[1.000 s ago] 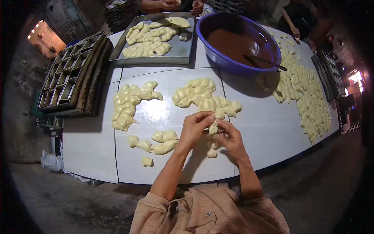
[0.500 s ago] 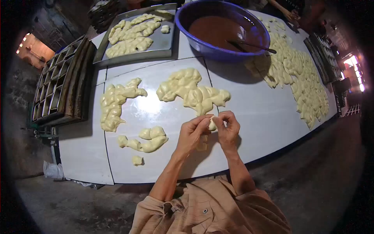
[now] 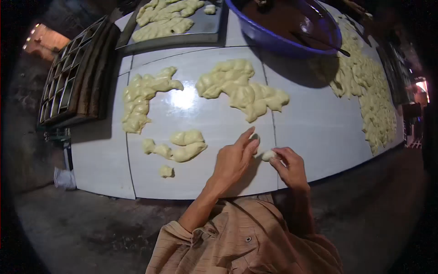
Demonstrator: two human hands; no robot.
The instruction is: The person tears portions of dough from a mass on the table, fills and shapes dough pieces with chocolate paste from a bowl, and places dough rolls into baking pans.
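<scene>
My right hand (image 3: pixel 292 169) pinches a small white piece of dough (image 3: pixel 268 155) between thumb and fingertips, just above the white tabletop (image 3: pixel 310 137). Beside it, my left hand (image 3: pixel 232 160) has its forefinger stretched forward and its thumb near it. A shaded pale bit of dough (image 3: pixel 255 138) shows between them; the other fingers are hidden. Beyond my hands lies a large lumpy sheet of dough (image 3: pixel 242 89). To the left are another long clump of dough (image 3: pixel 139 100), a few joined lumps (image 3: pixel 185 148) and a single small lump (image 3: pixel 166 171).
A metal tray (image 3: pixel 178 39) with dough strips stands at the back left. Behind sits a purple basin (image 3: pixel 273 41) of brown liquid with a utensil (image 3: pixel 321 42). Many dough pieces (image 3: pixel 362 77) cover the right side. Stacked gridded racks (image 3: pixel 68 77) stand at left. Another person's hand (image 3: pixel 262 2) is at the basin.
My hands have separated from their joint pinch, the right moving right and nearer me with a dough piece. The view has shifted, and another person's hand now shows at the basin.
</scene>
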